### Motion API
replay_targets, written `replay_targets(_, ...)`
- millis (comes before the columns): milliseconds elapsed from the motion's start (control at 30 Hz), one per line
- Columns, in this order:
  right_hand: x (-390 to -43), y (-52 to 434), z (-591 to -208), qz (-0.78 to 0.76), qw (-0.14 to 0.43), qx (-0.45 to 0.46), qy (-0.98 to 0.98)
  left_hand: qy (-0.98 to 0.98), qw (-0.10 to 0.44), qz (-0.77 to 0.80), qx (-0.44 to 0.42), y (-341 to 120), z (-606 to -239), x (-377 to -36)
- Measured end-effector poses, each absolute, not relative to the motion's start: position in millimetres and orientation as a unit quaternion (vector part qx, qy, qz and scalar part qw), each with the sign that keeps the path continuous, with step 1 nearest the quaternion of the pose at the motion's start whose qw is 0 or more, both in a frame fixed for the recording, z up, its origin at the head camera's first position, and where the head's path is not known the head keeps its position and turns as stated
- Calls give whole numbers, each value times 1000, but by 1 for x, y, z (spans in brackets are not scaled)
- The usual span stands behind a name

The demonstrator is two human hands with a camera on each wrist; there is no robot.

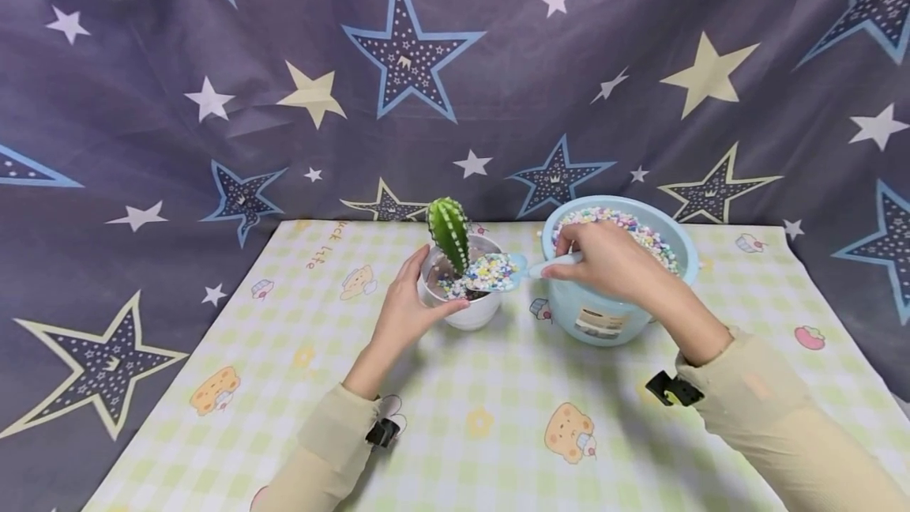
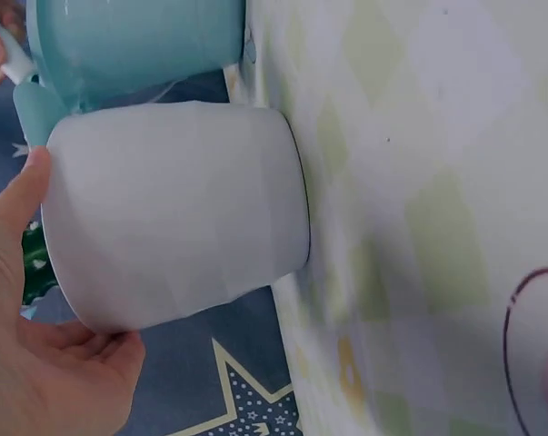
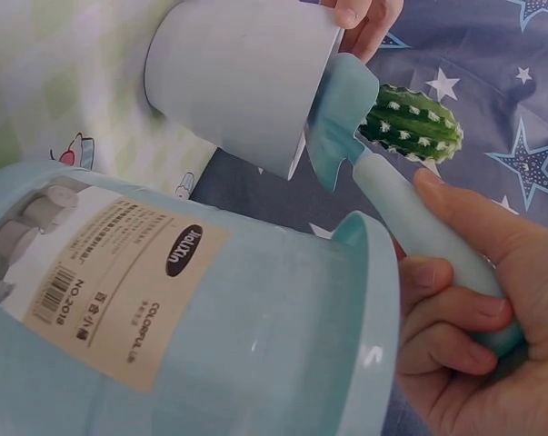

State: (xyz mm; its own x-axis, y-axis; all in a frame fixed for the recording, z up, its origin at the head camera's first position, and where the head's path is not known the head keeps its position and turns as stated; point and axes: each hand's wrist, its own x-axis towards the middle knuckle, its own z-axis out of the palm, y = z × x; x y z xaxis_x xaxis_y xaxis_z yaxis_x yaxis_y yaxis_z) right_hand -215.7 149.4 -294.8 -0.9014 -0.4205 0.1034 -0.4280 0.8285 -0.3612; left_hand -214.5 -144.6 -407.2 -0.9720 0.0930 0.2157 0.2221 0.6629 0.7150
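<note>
A green cactus [image 1: 448,231] with white tufts stands in a white flower pot [image 1: 472,316]. My left hand [image 1: 407,305] holds this pot by its rim, thumb on the near side and fingers round the left, as the left wrist view also shows around the white wall [image 2: 178,213]. In my right hand [image 1: 613,261] is the pale handle [image 3: 428,227] of a light blue garden trowel [image 1: 521,269]. The trowel's blade lies over the pot's rim beside the cactus, heaped with small multicoloured pebbles [image 1: 492,271]. Some pebbles lie on the dark soil inside the pot.
A light blue bucket [image 1: 590,310] with a paper label [image 3: 119,282] stands right of the pot, filled with similar pebbles [image 1: 650,239]; my right forearm reaches over its rim. The checked tablecloth [image 1: 483,385] ends at a star-patterned curtain [image 1: 270,38] behind.
</note>
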Motion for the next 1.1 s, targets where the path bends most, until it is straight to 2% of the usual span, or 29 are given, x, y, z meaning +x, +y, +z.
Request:
replay_targets(600, -216, 148, -295, 197, 10, 225, -954, -928, 104, -356, -36, -131, -405, -199)
replay_targets(900, -216, 149, -292, 194, 3, 220, -956, -919, 71, -374, -103, -152, -401, -213)
replay_targets(1100, -215, 150, -291, 195, 2, 221, -956, -907, 3, -395, -143, -166, -395, -226)
